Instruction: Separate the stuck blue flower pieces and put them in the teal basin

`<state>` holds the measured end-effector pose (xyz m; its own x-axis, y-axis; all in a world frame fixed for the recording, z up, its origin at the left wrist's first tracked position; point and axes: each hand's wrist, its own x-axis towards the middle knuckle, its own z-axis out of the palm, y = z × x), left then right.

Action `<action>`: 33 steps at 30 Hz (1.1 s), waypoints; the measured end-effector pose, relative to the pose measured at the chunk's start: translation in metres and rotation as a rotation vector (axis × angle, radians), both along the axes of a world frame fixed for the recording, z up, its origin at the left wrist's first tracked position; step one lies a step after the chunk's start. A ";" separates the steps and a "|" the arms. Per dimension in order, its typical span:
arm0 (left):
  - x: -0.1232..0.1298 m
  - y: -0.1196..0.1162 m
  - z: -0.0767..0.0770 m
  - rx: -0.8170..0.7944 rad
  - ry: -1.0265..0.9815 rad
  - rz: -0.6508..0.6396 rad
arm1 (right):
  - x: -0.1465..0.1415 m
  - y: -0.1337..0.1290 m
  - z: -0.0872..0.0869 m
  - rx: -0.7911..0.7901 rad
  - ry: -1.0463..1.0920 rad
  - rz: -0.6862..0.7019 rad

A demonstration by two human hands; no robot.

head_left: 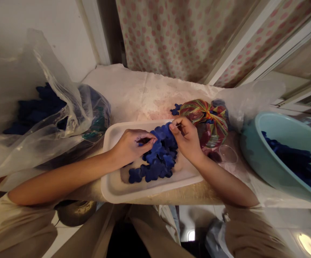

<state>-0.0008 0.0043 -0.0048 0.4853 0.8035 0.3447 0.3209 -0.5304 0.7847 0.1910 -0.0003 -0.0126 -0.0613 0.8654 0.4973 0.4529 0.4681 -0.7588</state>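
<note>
Blue flower-shaped pieces (158, 157) lie heaped and overlapping in a white tray (117, 191). Over the upper part of the heap, my left hand (133, 145) is closed in a pinch at the edge of a blue piece. My right hand (187, 139) pinches the edge of a blue flower-shaped piece at the heap's top right, thumb against forefinger. Whether both hands grip the same piece cannot be made out. Any thin thread or tool between the fingertips is too small to tell.
To the left stands a clear plastic bag (74, 114) with dark blue pieces. Behind the tray sits a striped knotted bundle (206, 118), with a small clear cup (227, 154) near it. A turquoise basin (254, 143) holding blue pieces stands right. A dotted curtain (166, 39) hangs behind.
</note>
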 end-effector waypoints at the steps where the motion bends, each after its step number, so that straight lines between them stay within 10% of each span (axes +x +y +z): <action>1: 0.000 0.000 -0.001 -0.015 -0.004 0.004 | 0.001 0.001 -0.001 0.002 0.030 -0.026; 10: 0.001 0.001 -0.004 -0.089 -0.047 -0.061 | -0.005 -0.006 0.011 -0.011 -0.174 0.199; 22: 0.000 0.003 -0.008 -0.258 -0.242 0.003 | -0.002 -0.003 0.000 -0.001 -0.031 -0.017; 33: -0.001 0.004 -0.006 -0.249 -0.272 -0.112 | -0.009 -0.009 0.013 -0.017 -0.191 0.390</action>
